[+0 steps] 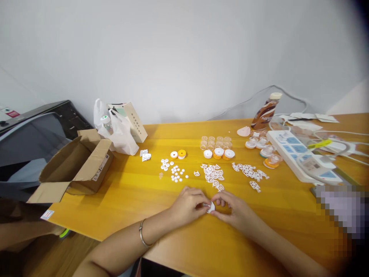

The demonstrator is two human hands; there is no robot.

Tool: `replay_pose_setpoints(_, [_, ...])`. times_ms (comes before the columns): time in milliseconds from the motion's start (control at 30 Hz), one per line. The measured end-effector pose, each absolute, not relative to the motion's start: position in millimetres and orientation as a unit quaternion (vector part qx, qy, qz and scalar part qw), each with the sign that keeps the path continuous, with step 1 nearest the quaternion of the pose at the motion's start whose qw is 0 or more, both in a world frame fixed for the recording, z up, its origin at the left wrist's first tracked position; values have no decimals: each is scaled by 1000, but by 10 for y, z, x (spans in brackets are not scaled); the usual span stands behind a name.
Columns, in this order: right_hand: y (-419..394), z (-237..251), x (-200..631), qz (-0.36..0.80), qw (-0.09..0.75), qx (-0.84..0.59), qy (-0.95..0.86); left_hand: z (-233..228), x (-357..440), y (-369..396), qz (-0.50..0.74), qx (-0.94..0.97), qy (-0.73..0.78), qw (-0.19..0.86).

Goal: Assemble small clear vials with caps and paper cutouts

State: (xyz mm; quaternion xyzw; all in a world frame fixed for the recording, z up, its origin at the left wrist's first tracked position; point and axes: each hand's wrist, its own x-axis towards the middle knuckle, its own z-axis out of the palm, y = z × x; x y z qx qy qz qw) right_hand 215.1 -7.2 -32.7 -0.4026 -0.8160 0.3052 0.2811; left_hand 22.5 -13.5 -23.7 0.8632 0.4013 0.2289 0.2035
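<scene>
**Over Yellow Tabletop: Both Hands Pinching One Small White Piece**

Near front edge of yellow table (144, 200), left hand (187, 206) and right hand (233, 209) meeting fingertip to fingertip, both closed on small white round piece (210, 207). Just beyond, scattered white lattice cutouts (213, 175) and tiny white discs (174, 171); farther back, clear cups (216, 141) and orange-and-white caps (219, 152). Off to left, open cardboard box (77, 165) bearing white label, print too small to read; behind it, cream carton (134, 119) with vertical lettering, illegible. At right, brown drink bottle (265, 111), brand unreadable, beside white power strip (300, 156) with cables. Nothing between hands and camera.
</scene>
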Motion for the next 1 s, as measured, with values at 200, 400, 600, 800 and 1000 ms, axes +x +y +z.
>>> replay_pose_setpoints(200, [-70,-309,2151,286,294,-400,-820,-196,223,-125,249,849,411,222])
replay_pose_setpoints(400, [-77,-310,2131,279,343,-356,-823,-117,154,-130,273,828,413,264])
replay_pose_setpoints(600, [-61,-332,2138,236,353,-346,-837,-171,85,-126,267,862,370,222])
replay_pose_setpoints(800, [-50,-398,2156,175,344,-336,-859,-199,-14,-126,232,903,324,165])
replay_pose_setpoints(1000, [-57,-387,2150,146,323,-354,-865,-206,-20,-140,214,911,323,141])
